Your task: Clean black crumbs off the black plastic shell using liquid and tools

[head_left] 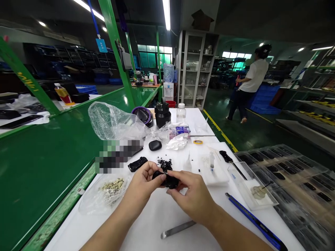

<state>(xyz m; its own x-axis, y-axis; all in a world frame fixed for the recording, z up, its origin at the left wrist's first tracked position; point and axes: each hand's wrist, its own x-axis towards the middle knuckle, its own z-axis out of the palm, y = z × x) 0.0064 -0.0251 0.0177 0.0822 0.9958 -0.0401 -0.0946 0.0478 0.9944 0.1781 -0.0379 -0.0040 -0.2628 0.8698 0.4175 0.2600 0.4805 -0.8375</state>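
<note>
Both hands hold one glossy black plastic part [171,182] above the white table. My left hand [145,179] grips its left end, thumb on top and fingers curled. On its right end, the fingers of my right hand [192,190] pinch it. Just beyond lies a pile of tiny black pieces [164,164]. Another black part [137,164] rests left of the pile. Nearer my left forearm is a clear bag with small brass-coloured pieces [112,186]. A flat metal strip [178,229] lies by my right wrist. The blue utility knife [255,219] is further right.
At right are a white foam pad [214,176] with a syringe [211,162], a screwdriver [232,164] and a clear tray [264,200]. Behind stand a black bottle [162,115] and a plastic bag [112,122]. A person [253,80] is on the floor at back right.
</note>
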